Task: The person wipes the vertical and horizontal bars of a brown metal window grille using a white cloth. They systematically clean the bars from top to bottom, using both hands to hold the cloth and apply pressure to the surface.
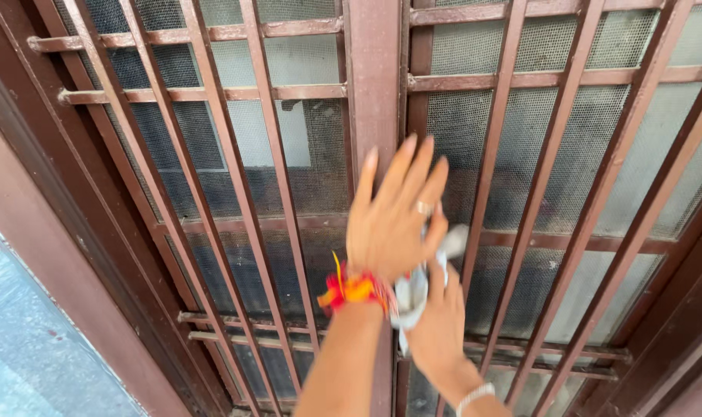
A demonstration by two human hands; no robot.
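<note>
A: What lies at the centre of the view?
B: A pale grey-white cloth (416,289), crumpled, held in front of the brown central post (374,85) of a metal grille door (212,32), roughly at mid-height and slightly right of the post.

A: Which hand holds it?
B: The right hand (437,324), lower and nearer, grips the cloth; its fingers are curled around the bunched fabric. A silver bracelet (474,396) sits on that wrist.

A: And the other hand?
B: The left hand (393,220) is raised just above and left of the cloth, back toward the camera, blurred. Its fingers are extended and only slightly apart, pinching nothing. A ring (423,207) shows on one finger, and a red and yellow thread band (352,289) wraps the wrist. Whether the palm touches the post cannot be told.

A: What surrounds the hands?
B: Brown vertical and horizontal bars backed by fine wire mesh (521,154), on both sides of the post. At far left, a brown door frame (57,262) meets a pale blue-grey wall (18,340).
</note>
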